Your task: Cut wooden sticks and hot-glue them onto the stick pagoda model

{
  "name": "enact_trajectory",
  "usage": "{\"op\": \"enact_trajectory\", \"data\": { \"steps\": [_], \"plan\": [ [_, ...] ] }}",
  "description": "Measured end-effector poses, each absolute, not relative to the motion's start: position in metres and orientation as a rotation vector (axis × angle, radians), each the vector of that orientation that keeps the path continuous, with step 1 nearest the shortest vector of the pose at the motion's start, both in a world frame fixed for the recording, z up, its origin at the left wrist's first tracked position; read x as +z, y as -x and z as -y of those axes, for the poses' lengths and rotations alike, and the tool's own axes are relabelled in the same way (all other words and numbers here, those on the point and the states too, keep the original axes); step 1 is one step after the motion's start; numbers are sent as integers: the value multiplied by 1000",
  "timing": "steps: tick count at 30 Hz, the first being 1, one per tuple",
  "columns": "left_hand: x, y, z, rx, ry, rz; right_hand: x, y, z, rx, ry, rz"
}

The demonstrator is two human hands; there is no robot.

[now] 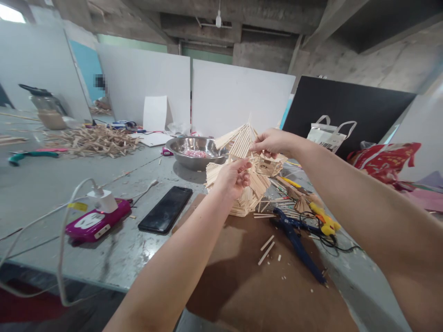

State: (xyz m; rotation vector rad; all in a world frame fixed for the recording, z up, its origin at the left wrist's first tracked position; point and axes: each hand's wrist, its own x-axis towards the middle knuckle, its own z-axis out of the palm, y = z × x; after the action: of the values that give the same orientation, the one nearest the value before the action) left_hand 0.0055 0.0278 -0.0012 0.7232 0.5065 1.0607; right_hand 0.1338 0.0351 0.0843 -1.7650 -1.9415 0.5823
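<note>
A small building model made of thin wooden sticks (244,202) stands on a brown board (238,258). Its pointed upper part (242,140) has sloping rows of sticks like a roof. My right hand (272,142) pinches at the right side of this roof; whatever sits between its fingertips is too small to name. In front of the model, my left hand (234,179) has its fingers curled in against the middle of the structure, and what they grip is hidden. Behind my right hand, a little stick-built box (268,167) shows.
Blue pliers (297,244), loose sticks (266,252) and a yellow glue gun (323,217) lie to the right. Leftward are a black phone (166,210), a purple power strip (98,221) with cables, a steel bowl (197,159) and a heap of wood pieces (98,140).
</note>
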Motion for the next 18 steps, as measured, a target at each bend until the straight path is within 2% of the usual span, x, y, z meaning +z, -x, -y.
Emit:
{"op": "enact_trajectory", "data": {
  "steps": [18],
  "plan": [
    [-6, 1, -27, 1036, -739, -444, 83, -133, -33, 565, 1779, 1934]
  ]
}}
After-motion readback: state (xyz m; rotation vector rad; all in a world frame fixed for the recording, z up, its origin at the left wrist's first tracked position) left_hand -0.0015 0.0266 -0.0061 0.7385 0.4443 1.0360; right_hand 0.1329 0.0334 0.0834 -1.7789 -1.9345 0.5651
